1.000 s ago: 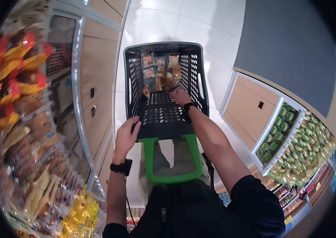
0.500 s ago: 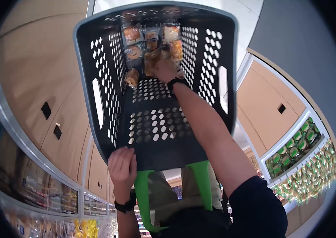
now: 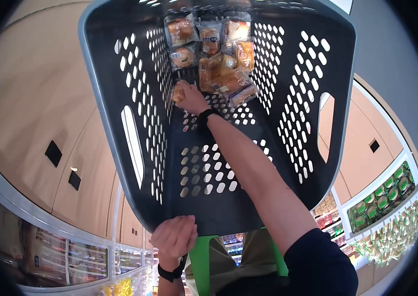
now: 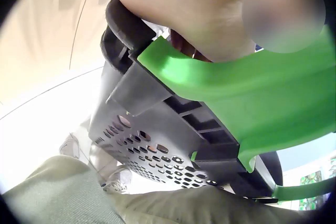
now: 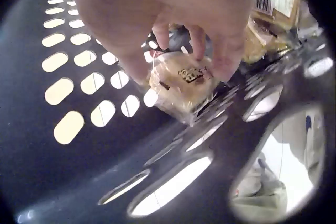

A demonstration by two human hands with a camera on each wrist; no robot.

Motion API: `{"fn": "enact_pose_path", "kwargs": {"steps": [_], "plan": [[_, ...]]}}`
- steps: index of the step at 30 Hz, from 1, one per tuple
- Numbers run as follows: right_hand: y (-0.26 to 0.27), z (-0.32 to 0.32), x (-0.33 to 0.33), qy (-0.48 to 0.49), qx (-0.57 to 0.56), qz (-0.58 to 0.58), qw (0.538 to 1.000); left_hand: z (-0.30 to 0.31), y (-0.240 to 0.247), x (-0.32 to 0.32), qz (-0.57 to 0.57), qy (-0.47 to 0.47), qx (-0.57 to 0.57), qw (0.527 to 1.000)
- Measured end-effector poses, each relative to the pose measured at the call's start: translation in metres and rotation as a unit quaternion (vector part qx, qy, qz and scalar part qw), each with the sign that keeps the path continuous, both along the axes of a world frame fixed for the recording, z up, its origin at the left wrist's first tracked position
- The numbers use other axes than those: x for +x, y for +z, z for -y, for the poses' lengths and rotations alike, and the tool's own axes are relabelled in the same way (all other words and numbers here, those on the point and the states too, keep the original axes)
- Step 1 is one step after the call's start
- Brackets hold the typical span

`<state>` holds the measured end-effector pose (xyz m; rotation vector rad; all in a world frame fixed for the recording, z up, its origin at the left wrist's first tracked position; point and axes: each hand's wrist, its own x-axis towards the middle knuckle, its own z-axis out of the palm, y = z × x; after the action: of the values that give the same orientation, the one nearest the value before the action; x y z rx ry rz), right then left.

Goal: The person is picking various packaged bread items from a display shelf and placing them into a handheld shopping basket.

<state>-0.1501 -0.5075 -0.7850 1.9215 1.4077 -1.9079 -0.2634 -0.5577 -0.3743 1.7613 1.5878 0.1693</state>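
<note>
My right hand [image 3: 189,97] reaches deep into a dark grey shopping basket [image 3: 179,209] and grips a clear-wrapped bread bun [image 5: 181,79] at the left wall. Thumb and fingertips sit around the bun's wrapper in the right wrist view, the bun low against the basket. At the near left corner, my left hand [image 3: 174,239] grips the basket rim, its fingers bent over the edge. The left wrist view has it above the green handle [image 4: 220,87], with its fingertips hidden. Several packaged breads [image 3: 226,74] lie at the basket's far end, right of and beyond the right hand.
Pale wooden cabinets [image 3: 51,108] stand close on the left, with more cabinets [image 3: 367,128] on the right. Green packages [image 3: 381,197] sit on a display at the right. Slots [image 3: 132,148] pierce the basket's side walls. The person's trousers [image 4: 58,187] are close beneath the basket.
The head view has come closer to the basket. My right hand has moved from the breads at the right to the bun at the left wall. My left hand has settled on the rim.
</note>
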Motion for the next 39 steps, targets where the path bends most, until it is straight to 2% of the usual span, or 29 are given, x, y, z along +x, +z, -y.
{"fn": "enact_pose_path", "kwargs": {"steps": [2, 4, 6, 7, 9, 12, 16, 19, 23, 25, 28, 29, 30, 32, 33, 35, 36, 39], "plan": [[-0.002, -0.017, 0.007, -0.025, -0.041, -0.066, 0.997, -0.001, -0.001, -0.002, 0.000, -0.002, 0.003, 1.000], [0.007, -0.027, 0.012, 0.006, -0.022, -0.067, 0.997, -0.002, -0.002, -0.003, 0.001, -0.003, 0.010, 1.000], [-0.002, -0.022, 0.014, 0.084, -0.021, -0.086, 0.992, -0.002, 0.001, -0.002, -0.003, 0.007, 0.003, 1.000], [-0.006, -0.018, 0.012, 0.084, -0.020, -0.085, 0.993, -0.002, 0.002, -0.002, -0.001, 0.007, 0.004, 1.000], [-0.020, -0.005, 0.009, 0.066, -0.020, -0.174, 0.982, -0.002, 0.003, -0.001, -0.002, 0.008, -0.006, 1.000], [-0.019, -0.006, 0.005, 0.121, -0.034, -0.114, 0.985, -0.002, 0.003, -0.002, 0.002, -0.002, -0.005, 1.000], [-0.014, -0.036, 0.018, 0.142, -0.044, -0.160, 0.976, -0.003, 0.002, -0.005, 0.009, -0.004, -0.014, 1.000], [-0.006, -0.062, 0.021, 0.140, -0.041, -0.087, 0.985, -0.003, 0.003, -0.005, -0.003, -0.020, -0.008, 1.000], [-0.015, -0.052, 0.010, 0.183, -0.023, -0.076, 0.980, -0.005, 0.002, -0.005, -0.010, -0.029, -0.008, 1.000], [-0.021, -0.046, 0.005, 0.164, 0.020, -0.073, 0.983, -0.007, 0.003, -0.006, -0.010, -0.029, -0.007, 1.000], [0.003, -0.047, 0.005, 0.157, 0.048, -0.049, 0.985, -0.008, 0.006, -0.008, 0.000, -0.028, -0.010, 1.000], [0.006, -0.036, 0.005, 0.207, 0.156, -0.017, 0.966, -0.007, 0.008, -0.007, -0.001, -0.027, -0.016, 1.000], [0.005, -0.033, 0.006, 0.207, 0.157, -0.016, 0.966, -0.006, 0.008, -0.006, -0.001, -0.028, -0.022, 0.999], [0.002, -0.030, 0.008, 0.245, 0.256, -0.058, 0.933, -0.005, 0.006, -0.005, -0.001, -0.023, -0.018, 1.000], [0.000, -0.032, 0.010, 0.245, 0.257, -0.057, 0.933, -0.004, 0.007, -0.004, -0.002, -0.018, -0.014, 1.000], [-0.005, -0.039, 0.010, 0.314, 0.222, -0.069, 0.920, -0.009, 0.002, -0.002, -0.011, -0.023, -0.006, 1.000], [-0.001, -0.035, 0.011, 0.312, 0.225, -0.071, 0.920, -0.010, 0.003, -0.002, -0.020, -0.028, 0.002, 0.999], [0.037, -0.029, 0.020, 0.157, 0.183, -0.056, 0.969, -0.009, 0.009, 0.003, -0.013, -0.004, 0.003, 1.000]]}}
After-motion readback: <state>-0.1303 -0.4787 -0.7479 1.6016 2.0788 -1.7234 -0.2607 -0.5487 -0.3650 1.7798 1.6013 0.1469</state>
